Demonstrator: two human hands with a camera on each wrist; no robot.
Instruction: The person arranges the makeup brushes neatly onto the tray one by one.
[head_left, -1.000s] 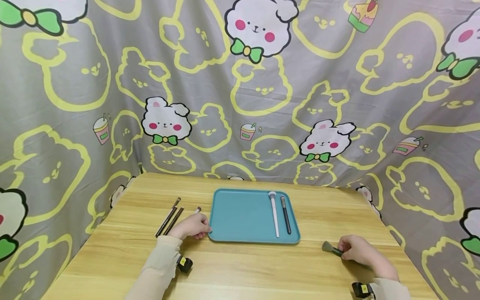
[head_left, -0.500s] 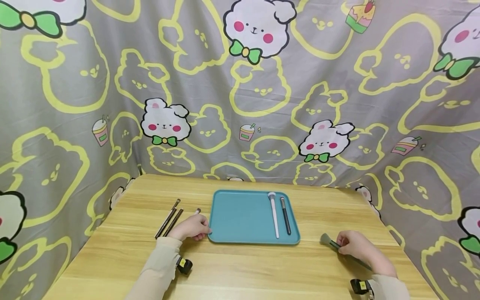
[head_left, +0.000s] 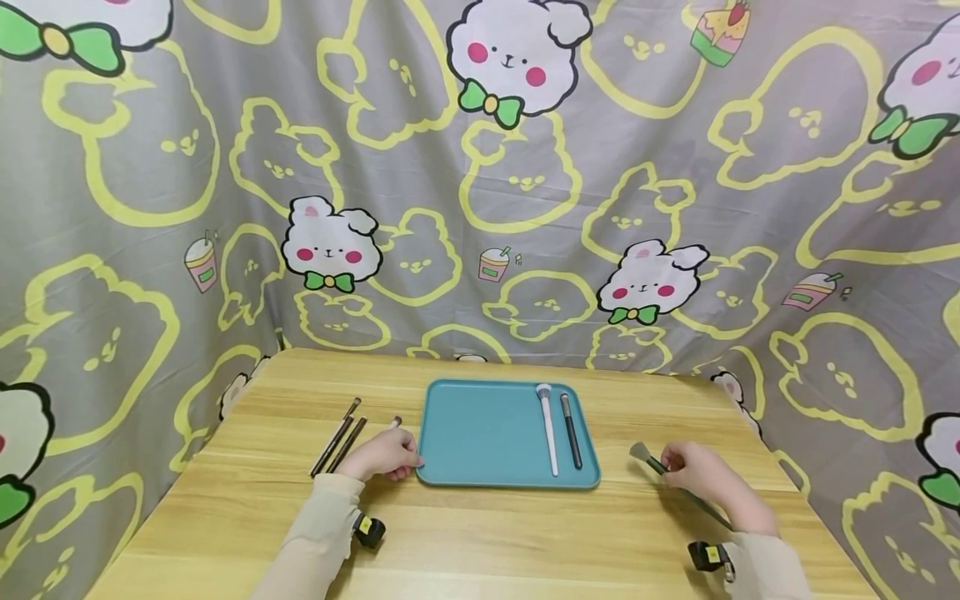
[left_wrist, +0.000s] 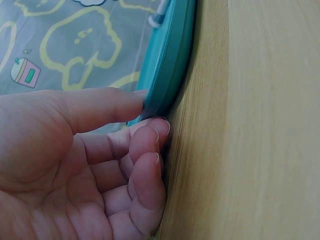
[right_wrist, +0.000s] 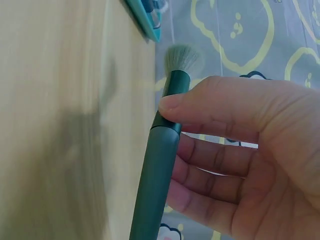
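Note:
My right hand point(head_left: 701, 477) pinches a green makeup brush point(right_wrist: 157, 170) between thumb and fingers, just below its pale bristles. The brush is lifted over the table to the right of a teal tray point(head_left: 483, 433), bristles pointing toward the tray. At the tray's left front corner, my left hand point(head_left: 384, 454) holds the rim, thumb on top and curled fingers against the outer side, as the left wrist view shows. A white-handled brush point(head_left: 550, 437) and a black-handled brush point(head_left: 572, 433) lie side by side in the tray's right part.
Several dark slim brushes point(head_left: 347, 446) lie on the wooden table point(head_left: 480, 542) left of the tray. Another brush point(head_left: 396, 422) sticks out from behind my left hand. A patterned grey cloth point(head_left: 420, 292) hangs around the table's back and sides.
My right hand has raised the green brush off the table and carried it left and away from me, toward the tray. The left hand stays at the tray's corner.

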